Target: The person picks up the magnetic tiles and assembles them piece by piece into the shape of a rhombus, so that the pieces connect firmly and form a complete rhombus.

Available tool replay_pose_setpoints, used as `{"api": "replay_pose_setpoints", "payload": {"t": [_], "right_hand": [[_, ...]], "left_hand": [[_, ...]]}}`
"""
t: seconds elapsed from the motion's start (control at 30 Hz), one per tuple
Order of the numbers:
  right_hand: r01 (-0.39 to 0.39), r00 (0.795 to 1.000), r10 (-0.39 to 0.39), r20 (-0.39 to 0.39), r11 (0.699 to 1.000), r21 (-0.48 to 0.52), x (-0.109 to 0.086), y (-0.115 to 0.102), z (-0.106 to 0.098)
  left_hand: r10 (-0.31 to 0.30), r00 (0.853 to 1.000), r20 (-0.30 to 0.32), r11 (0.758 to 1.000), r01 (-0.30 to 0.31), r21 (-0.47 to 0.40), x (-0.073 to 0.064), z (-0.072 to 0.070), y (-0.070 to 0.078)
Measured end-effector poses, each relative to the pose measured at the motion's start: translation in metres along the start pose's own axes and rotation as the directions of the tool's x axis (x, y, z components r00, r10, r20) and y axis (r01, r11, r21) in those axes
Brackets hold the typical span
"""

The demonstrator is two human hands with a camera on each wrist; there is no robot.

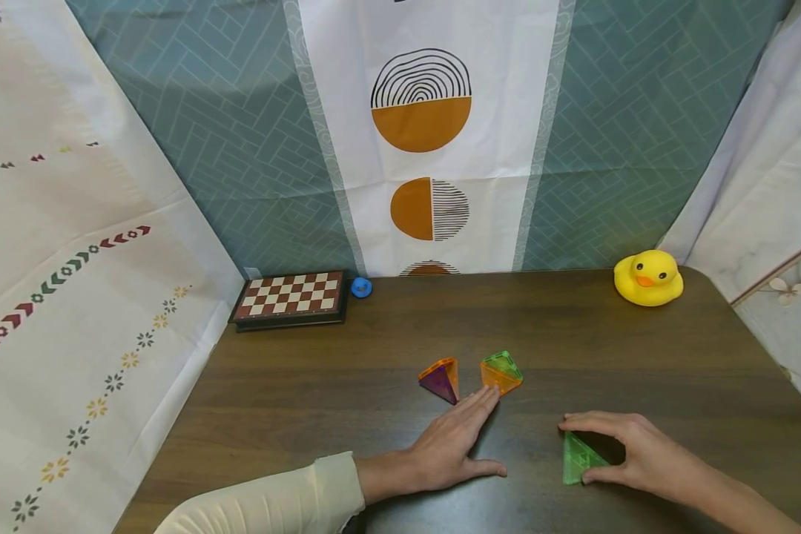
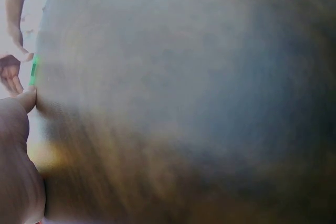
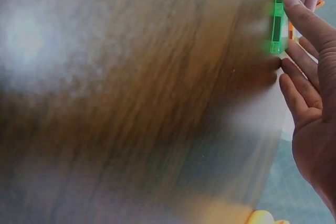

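Note:
A green translucent triangular magnetic tile point(image 1: 579, 458) is pinched between the thumb and fingers of my right hand point(image 1: 634, 452), at the front right of the table. In the right wrist view the tile's narrow edge point(image 3: 277, 14) shows with the thumb against it. My left hand point(image 1: 450, 445) reaches forward with straight fingers and thumb spread. Its fingertips lie right at the near edge of an orange and green tile shape point(image 1: 502, 374). Left of that, just beyond the same hand, is a purple and orange tile shape point(image 1: 440, 378).
A checkered game board box point(image 1: 288, 298) stands at the back left, beside a small blue object point(image 1: 361, 287). A yellow rubber duck point(image 1: 648, 278) sits at the back right. Patterned cloth hangs behind and on both sides of the wooden table point(image 1: 294, 400).

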State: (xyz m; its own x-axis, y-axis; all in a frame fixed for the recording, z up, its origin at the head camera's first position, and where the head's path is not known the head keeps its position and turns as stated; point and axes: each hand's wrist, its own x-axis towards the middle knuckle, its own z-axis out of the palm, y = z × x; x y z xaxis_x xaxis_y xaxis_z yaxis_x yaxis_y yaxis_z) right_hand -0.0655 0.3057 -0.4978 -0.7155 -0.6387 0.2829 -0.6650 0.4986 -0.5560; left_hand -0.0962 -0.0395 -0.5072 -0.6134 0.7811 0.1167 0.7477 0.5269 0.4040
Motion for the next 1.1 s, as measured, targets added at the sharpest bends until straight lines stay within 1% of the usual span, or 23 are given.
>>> {"api": "replay_pose_setpoints", "payload": {"t": [0.2,0.4,0.67,0.8,0.87,1.1], "right_hand": [[-0.011,0.999,0.009,-0.034,0.998,-0.059,0.002,0.0,0.001],[-0.031,0.998,0.028,-0.064,0.999,-0.038,0.004,-0.001,0.003],[-0.005,0.998,0.002,-0.06,0.999,-0.047,0.006,0.0,0.003],[-0.012,0.999,0.009,-0.05,0.998,-0.059,0.006,0.0,0.003],[-0.02,0.999,0.018,-0.038,0.999,-0.046,0.006,-0.001,0.002],[-0.04,0.999,0.04,-0.003,0.998,0.048,0.013,-0.004,-0.001]], "left_hand": [[0.001,1.0,-0.004,1.0,-0.001,0.0,0.001,0.0,0.0],[0.007,1.0,-0.016,1.0,-0.007,0.004,0.001,0.001,-0.001],[0.005,1.0,-0.012,1.0,-0.005,0.013,0.0,0.002,-0.002],[0.006,1.0,-0.015,1.0,-0.006,0.009,0.0,0.002,-0.001],[0.007,1.0,-0.018,1.0,-0.007,0.012,0.0,0.003,-0.001],[0.014,1.0,-0.025,1.0,-0.014,0.019,0.0,0.002,-0.002]]}}
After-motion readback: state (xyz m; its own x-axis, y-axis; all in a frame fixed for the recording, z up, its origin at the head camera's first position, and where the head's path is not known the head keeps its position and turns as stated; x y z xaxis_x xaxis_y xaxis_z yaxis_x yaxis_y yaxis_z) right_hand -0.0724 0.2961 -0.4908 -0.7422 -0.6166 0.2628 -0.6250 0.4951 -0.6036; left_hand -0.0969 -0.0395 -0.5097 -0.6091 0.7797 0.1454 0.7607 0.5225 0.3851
